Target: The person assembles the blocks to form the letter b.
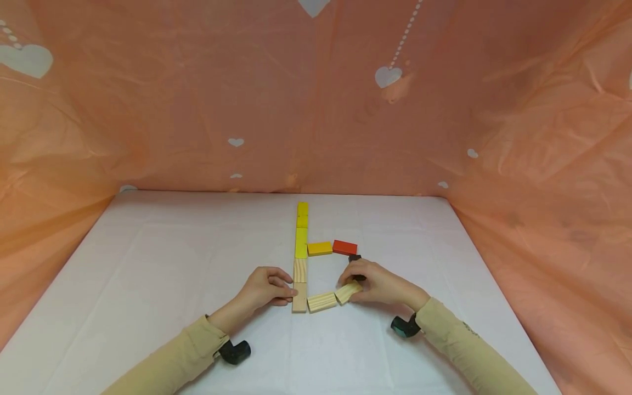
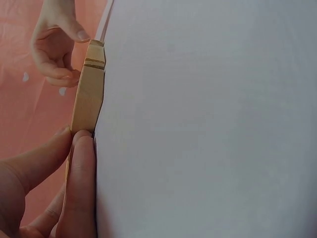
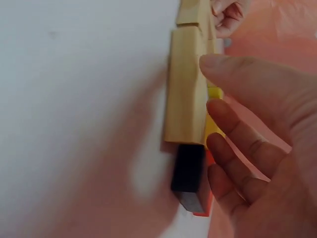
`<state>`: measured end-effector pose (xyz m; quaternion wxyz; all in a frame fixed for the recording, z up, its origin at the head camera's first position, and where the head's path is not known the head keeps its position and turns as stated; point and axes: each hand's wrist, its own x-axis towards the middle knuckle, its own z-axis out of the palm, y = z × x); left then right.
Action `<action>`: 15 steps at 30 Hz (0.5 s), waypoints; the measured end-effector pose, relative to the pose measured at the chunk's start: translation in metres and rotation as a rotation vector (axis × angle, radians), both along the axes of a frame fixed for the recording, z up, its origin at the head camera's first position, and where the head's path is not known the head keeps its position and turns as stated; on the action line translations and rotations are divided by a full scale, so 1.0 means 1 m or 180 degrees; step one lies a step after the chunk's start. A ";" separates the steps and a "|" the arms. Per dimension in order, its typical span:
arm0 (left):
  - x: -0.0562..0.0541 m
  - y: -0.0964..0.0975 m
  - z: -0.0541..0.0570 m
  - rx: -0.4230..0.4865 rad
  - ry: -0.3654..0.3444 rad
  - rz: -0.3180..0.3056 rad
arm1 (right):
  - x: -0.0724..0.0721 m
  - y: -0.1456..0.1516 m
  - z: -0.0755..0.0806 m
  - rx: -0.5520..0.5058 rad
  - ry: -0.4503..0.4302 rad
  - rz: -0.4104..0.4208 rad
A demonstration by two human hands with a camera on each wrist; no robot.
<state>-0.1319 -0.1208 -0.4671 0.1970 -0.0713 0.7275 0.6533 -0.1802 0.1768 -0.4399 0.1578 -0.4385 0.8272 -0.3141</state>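
Observation:
My left hand (image 1: 269, 288) touches the left edge of a plain wooden block (image 1: 299, 303), the nearest in an upright column of blocks. Its fingers (image 2: 81, 183) lie along that block in the left wrist view. My right hand (image 1: 375, 282) is over a tilted light wooden block (image 1: 347, 292), its thumb at the edge and its other fingers loosely bent in the right wrist view. Just past that block stands a black block (image 3: 189, 168), partly covered by the hand in the head view. Another striped wooden block (image 1: 322, 302) lies between the column and the tilted block.
Above in the column are a striped wooden block (image 1: 300, 270) and two yellow blocks (image 1: 302, 242). An orange-yellow block (image 1: 320, 249) and a red block (image 1: 345, 247) run rightward from it. A white cloth (image 1: 197, 236) covers the table; an orange curtain (image 1: 276, 99) hangs behind.

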 end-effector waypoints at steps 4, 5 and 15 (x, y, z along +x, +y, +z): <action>0.000 0.001 0.000 -0.0038 0.0009 -0.0003 | -0.006 0.004 0.005 -0.0103 -0.0043 -0.0089; 0.000 0.001 0.000 -0.0044 0.0008 0.0001 | -0.008 0.006 0.008 -0.0154 -0.0062 -0.0122; 0.002 0.002 0.001 -0.0074 -0.0025 0.0001 | -0.037 0.043 0.024 -0.0609 0.0126 -0.0495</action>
